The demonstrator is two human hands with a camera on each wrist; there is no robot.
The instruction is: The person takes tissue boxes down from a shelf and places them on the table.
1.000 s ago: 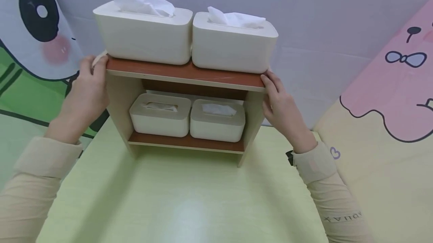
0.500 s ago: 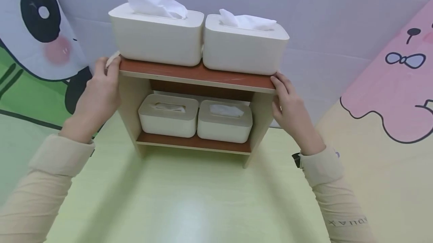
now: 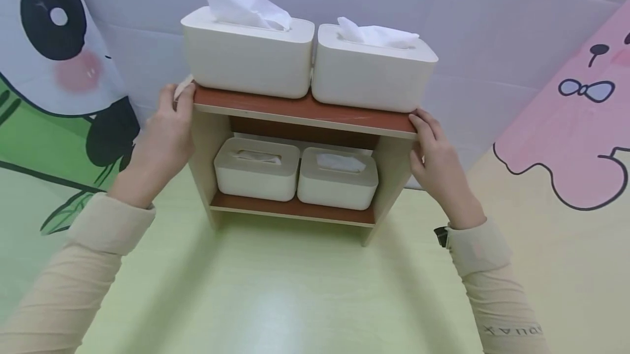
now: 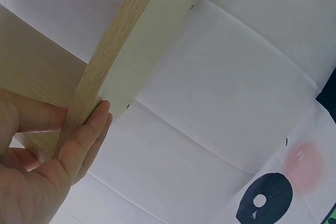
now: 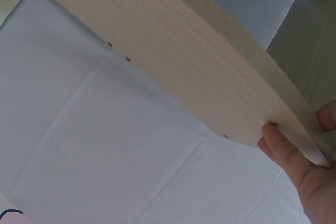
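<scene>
A small two-tier wooden shelf with reddish-brown boards stands on the table. On its top board sit two white tissue boxes, the left one and the right one, with tissues sticking up. My left hand grips the upper left corner; in the left wrist view, thumb and fingers pinch the side panel from both faces. The upper right corner is held by my right hand. Its fingers lie along the outer face of the right panel, the thumb on the other side.
Two more tissue boxes, left and right, sit side by side on the lower board. The pale green table extends in front. A white sheet and cartoon-printed cloths, one with a pink figure, surround the back and sides.
The shelf has shifted to the right across the table, carrying all its tissue boxes. Both hands have moved along with it and keep their hold on its upper corners.
</scene>
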